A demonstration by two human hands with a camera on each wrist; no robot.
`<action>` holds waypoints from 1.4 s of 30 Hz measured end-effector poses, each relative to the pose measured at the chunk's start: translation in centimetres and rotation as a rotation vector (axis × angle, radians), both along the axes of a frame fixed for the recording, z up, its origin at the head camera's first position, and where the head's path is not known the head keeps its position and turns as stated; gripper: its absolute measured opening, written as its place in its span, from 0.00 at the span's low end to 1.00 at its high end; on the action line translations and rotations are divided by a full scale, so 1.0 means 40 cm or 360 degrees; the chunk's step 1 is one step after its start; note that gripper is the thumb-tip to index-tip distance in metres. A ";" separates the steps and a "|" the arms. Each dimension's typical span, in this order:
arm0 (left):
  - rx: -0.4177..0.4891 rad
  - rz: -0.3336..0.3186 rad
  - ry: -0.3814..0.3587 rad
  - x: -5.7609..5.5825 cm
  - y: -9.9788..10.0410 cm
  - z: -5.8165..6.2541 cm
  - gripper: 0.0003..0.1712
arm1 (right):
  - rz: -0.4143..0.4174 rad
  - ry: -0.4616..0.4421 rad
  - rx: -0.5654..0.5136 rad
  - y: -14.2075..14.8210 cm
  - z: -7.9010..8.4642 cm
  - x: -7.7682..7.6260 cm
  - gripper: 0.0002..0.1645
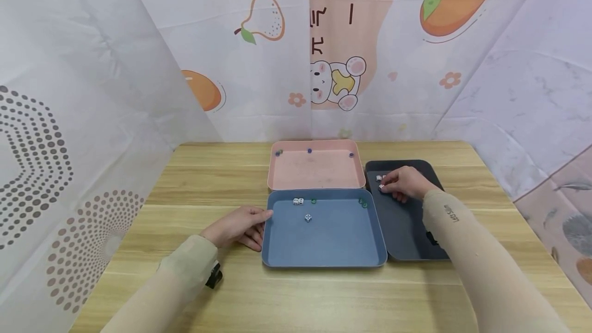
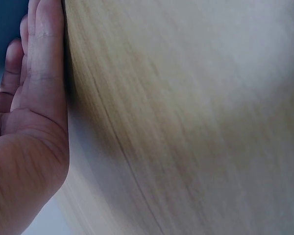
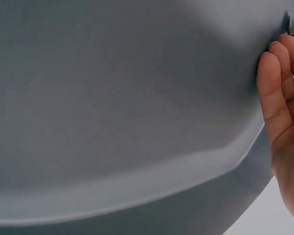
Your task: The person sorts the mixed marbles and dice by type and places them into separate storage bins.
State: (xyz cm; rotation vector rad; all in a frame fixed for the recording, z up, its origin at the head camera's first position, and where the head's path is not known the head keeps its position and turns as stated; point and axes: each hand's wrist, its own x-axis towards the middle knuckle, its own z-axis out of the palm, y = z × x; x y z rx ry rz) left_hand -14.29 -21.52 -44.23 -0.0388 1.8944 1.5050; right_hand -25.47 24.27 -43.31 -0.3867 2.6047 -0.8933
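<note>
At the left edge of the blue tray (image 1: 324, 251), my left hand (image 1: 240, 227) has its thumb at the rim and its fingers against the outer side. In the left wrist view the left hand's fingers (image 2: 46, 63) lie along the tray's side, close to the table. My right hand (image 1: 407, 183) reaches into the black tray (image 1: 407, 240) and pinches a white die (image 1: 381, 187) near its upper left corner. Just behind it sits another white die (image 1: 378, 178). In the right wrist view the right hand's fingers (image 3: 272, 83) are bent over the dark tray floor.
Inside the blue tray are two white dice (image 1: 298, 201) side by side, a single die (image 1: 308, 218) and several small green pieces (image 1: 363, 203). Behind it stands a pink tray (image 1: 316, 173) holding small blue pieces (image 1: 309, 151). The trays sit together on a wooden table (image 1: 296, 302).
</note>
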 end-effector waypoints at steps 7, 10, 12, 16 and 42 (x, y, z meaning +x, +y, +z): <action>-0.0002 -0.0003 -0.0001 -0.002 0.001 0.000 0.29 | -0.0006 -0.0010 0.0026 -0.003 0.004 0.001 0.14; -0.0004 -0.0006 -0.0003 -0.003 0.001 -0.001 0.29 | -0.0012 -0.0018 0.0024 -0.003 0.002 0.000 0.14; -0.0003 -0.0007 -0.0003 -0.003 0.001 -0.002 0.29 | -0.0017 -0.0022 0.0025 -0.003 0.000 0.000 0.14; -0.0001 -0.0010 -0.0007 -0.002 0.003 -0.003 0.28 | -0.0031 -0.0027 0.0029 -0.003 -0.002 0.003 0.14; 0.0001 -0.0007 0.0005 0.001 -0.001 0.001 0.28 | -0.0019 -0.0028 0.0025 -0.002 0.002 0.007 0.16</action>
